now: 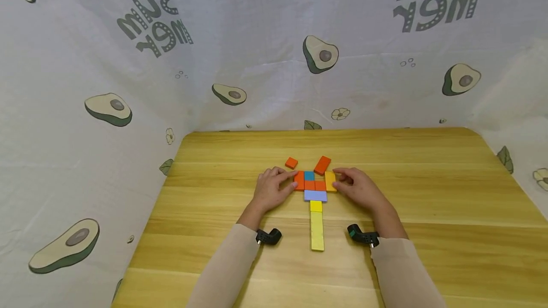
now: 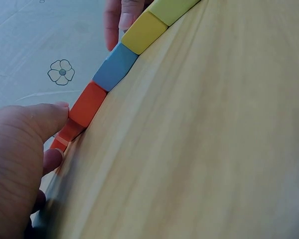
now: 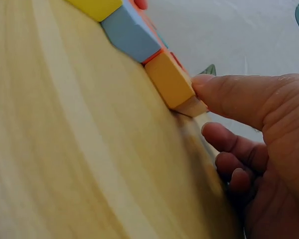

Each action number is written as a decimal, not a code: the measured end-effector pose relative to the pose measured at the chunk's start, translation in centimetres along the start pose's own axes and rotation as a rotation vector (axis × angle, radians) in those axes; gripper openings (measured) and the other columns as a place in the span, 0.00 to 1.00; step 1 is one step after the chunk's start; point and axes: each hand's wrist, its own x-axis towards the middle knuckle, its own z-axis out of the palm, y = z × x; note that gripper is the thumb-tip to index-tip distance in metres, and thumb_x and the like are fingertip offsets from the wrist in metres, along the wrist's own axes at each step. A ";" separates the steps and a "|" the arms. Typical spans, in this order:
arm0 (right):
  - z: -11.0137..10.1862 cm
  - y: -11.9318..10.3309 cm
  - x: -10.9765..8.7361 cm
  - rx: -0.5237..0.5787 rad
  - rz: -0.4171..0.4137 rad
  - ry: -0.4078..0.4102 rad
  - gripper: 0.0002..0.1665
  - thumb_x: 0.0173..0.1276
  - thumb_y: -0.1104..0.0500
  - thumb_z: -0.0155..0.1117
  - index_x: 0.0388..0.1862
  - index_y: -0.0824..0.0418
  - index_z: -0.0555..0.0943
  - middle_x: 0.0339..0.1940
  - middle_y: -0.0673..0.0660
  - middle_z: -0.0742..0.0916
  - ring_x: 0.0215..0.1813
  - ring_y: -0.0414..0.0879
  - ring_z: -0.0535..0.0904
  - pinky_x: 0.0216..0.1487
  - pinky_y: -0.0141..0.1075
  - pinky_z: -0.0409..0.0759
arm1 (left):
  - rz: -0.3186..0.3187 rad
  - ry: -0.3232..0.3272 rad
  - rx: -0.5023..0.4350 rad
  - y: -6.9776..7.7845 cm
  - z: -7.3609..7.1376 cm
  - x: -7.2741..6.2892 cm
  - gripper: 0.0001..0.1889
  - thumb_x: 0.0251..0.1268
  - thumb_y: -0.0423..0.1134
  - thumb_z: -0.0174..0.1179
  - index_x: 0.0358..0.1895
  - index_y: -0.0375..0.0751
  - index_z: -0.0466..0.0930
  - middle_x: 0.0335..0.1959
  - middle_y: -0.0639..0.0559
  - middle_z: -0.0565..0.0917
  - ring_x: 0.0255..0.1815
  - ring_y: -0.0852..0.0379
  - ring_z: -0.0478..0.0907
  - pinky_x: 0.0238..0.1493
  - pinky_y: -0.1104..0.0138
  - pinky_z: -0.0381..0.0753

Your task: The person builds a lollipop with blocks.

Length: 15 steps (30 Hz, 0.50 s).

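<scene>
Flat coloured blocks lie joined on the table. My left hand (image 1: 270, 187) touches the outer side of a red-orange block (image 1: 298, 181) with thumb and index finger. Opposite it, my right hand (image 1: 358, 186) has its thumb and index fingertips against the outer side of an orange-yellow block (image 1: 330, 181); in the right wrist view its other fingers bend beside the block. Between these two blocks are a blue block (image 1: 309, 176) and two small orange squares (image 1: 320, 185). Below come a lavender block (image 1: 315, 196), a yellow square (image 1: 316, 206) and a long pale yellow block (image 1: 317, 232).
A loose orange square (image 1: 291, 162) and a loose red-orange block (image 1: 322, 165) lie just beyond the joined blocks. The wooden table (image 1: 428, 179) meets a white avocado-print cloth (image 1: 274, 61) at its back and sides. Each wrist wears a black camera mount (image 1: 269, 237).
</scene>
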 end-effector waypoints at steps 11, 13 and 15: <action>0.1 0.2 0.0 -0.018 -0.020 0.010 0.29 0.74 0.51 0.66 0.70 0.60 0.76 0.53 0.62 0.83 0.53 0.55 0.77 0.58 0.52 0.75 | -0.014 0.002 -0.016 0.2 -0.1 0.1 0.22 0.75 0.57 0.56 0.68 0.63 0.79 0.54 0.55 0.81 0.48 0.54 0.72 0.50 0.61 0.64; 0.1 0.1 -0.1 -0.020 -0.024 0.009 0.29 0.74 0.51 0.65 0.70 0.60 0.76 0.53 0.62 0.83 0.53 0.55 0.76 0.58 0.52 0.75 | -0.022 0.002 -0.034 0.3 -0.1 0.0 0.22 0.75 0.57 0.56 0.68 0.63 0.79 0.54 0.54 0.82 0.49 0.54 0.72 0.51 0.61 0.65; 0.0 0.1 -0.2 -0.019 -0.020 0.010 0.29 0.74 0.52 0.65 0.70 0.60 0.76 0.53 0.62 0.83 0.54 0.56 0.76 0.59 0.52 0.75 | -0.037 0.005 -0.056 0.4 -0.1 0.1 0.22 0.75 0.57 0.56 0.69 0.62 0.79 0.54 0.54 0.82 0.49 0.54 0.73 0.51 0.61 0.65</action>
